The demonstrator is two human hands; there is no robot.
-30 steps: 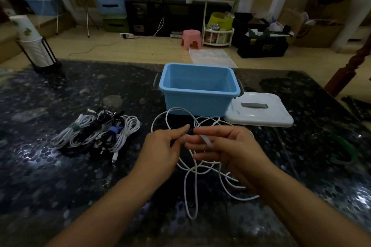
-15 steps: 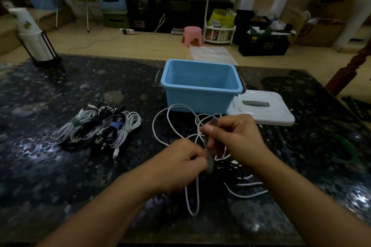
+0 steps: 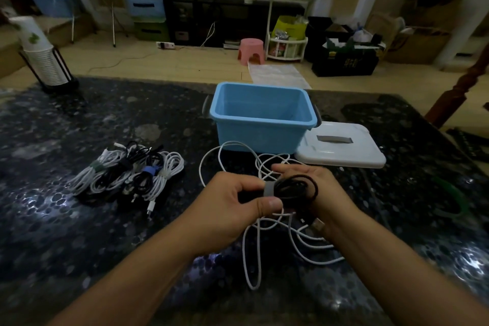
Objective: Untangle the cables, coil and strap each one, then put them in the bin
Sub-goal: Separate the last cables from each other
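Observation:
A coiled black cable (image 3: 296,188) sits between both hands above the dark table, its USB plug (image 3: 317,225) hanging below. My left hand (image 3: 232,201) pinches a grey strap (image 3: 269,189) wrapped round the coil. My right hand (image 3: 317,190) holds the coil from behind, fingers curled round it. A loose white cable (image 3: 254,241) lies tangled on the table under the hands. The blue bin (image 3: 262,119) stands just beyond, with nothing visible inside.
Several coiled, strapped cables (image 3: 127,174) lie in a pile at the left. The bin's white lid (image 3: 341,145) rests to its right. A green strap (image 3: 452,198) lies far right. A cup stack in a holder (image 3: 45,55) stands back left.
The hands moved from stretching the grey strap upright to wrapping it round the black coil, which is now lifted into clear view. The camera dipped slightly.

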